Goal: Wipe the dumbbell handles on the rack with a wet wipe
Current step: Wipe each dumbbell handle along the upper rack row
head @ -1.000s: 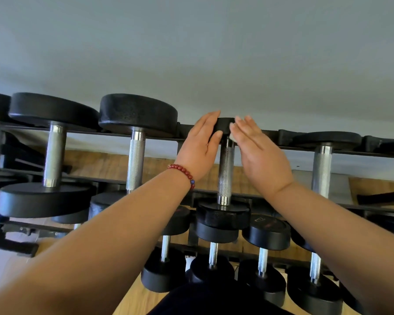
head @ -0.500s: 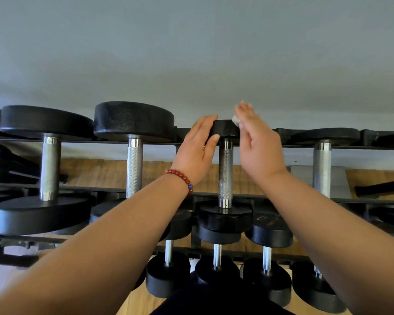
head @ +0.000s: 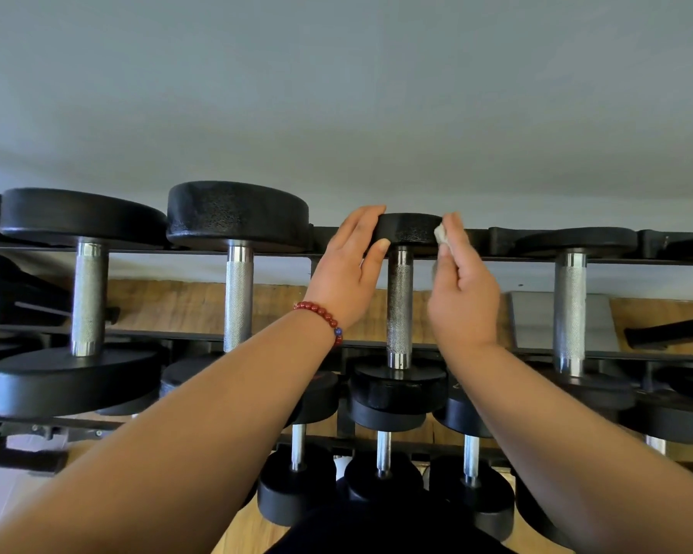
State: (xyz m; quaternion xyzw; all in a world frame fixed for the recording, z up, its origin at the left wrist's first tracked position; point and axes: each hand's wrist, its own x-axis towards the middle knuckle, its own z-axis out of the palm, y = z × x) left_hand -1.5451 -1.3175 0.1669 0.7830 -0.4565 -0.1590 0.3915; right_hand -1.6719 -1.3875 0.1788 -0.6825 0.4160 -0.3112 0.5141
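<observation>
Head view
Your left hand (head: pixel 349 269): on the far end of the middle dumbbell (head: pixel 411 230), fingers laid over its top and thumb against its near edge, clasping it.
Your right hand (head: pixel 463 297): raised just right of that same end, fingertips pinching a small white wipe (head: pixel 441 235).
Wipe: at the right edge of that far end; you can't tell whether it touches.
Handle (head: pixel 399 309): between your two hands, with neither hand on it.
Rack (head: pixel 505 261): black rails; the top row carries this dumbbell with bigger ones on either side.
Bracelet (head: pixel 323 317): red beads on your left wrist.
</observation>
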